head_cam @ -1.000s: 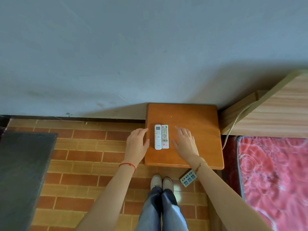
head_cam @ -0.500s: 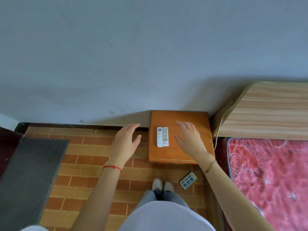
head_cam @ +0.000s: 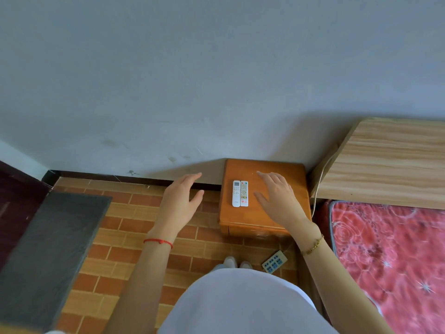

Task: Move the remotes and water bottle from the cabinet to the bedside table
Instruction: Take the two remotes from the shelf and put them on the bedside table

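Two white remotes lie side by side on the orange wooden bedside table (head_cam: 284, 168): the left remote (head_cam: 236, 193) has a small screen, the right remote (head_cam: 244, 193) has coloured buttons. My left hand (head_cam: 181, 201) hovers over the floor left of the table, fingers straight, holding nothing. Over the table's right half hangs my right hand (head_cam: 277, 197), fingers spread and empty, just right of the remotes. No water bottle is in view.
A dark grey cabinet top (head_cam: 45, 249) runs along the left. A wooden headboard (head_cam: 390, 162) and a red patterned mattress (head_cam: 390, 256) fill the right. A power strip (head_cam: 274, 261) lies on the brick-pattern floor by my feet, with a cord up the wall.
Both hands have lifted away from the remotes, the left one drifting left off the table. The view has pulled back and up as I stand straighter; the remotes stay put.
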A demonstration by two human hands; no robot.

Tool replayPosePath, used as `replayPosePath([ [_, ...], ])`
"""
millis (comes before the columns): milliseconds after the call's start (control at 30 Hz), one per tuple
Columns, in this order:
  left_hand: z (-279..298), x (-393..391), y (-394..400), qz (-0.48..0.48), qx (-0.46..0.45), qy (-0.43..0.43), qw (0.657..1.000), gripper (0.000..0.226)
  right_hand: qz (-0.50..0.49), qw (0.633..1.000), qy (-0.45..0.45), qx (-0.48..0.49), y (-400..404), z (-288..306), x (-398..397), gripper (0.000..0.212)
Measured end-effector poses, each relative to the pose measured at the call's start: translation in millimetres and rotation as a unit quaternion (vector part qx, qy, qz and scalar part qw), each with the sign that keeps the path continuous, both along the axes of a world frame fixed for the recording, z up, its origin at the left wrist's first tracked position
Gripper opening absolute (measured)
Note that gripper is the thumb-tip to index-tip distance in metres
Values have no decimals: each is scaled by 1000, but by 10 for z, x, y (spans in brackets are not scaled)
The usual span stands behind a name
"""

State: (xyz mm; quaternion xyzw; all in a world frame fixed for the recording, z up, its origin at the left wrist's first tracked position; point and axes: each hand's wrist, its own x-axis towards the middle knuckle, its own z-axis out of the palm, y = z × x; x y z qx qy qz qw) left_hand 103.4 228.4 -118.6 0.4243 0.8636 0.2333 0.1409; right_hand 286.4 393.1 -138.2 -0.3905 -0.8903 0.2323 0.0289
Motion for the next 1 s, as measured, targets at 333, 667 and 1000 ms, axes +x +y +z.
replayPosePath([
  [333,109,226,-806,116,-3,-7,993,51,96,995,9,-20,-441,155,-87,54],
  [667,156,524,-2192,262,9,-13,965,50,256,967,4,-15,-1430,240,-481,53],
  [1000,124,837,-4328,370,-9,-5,929,48,384,923,-12,-15,-3413,73,-851,53],
])
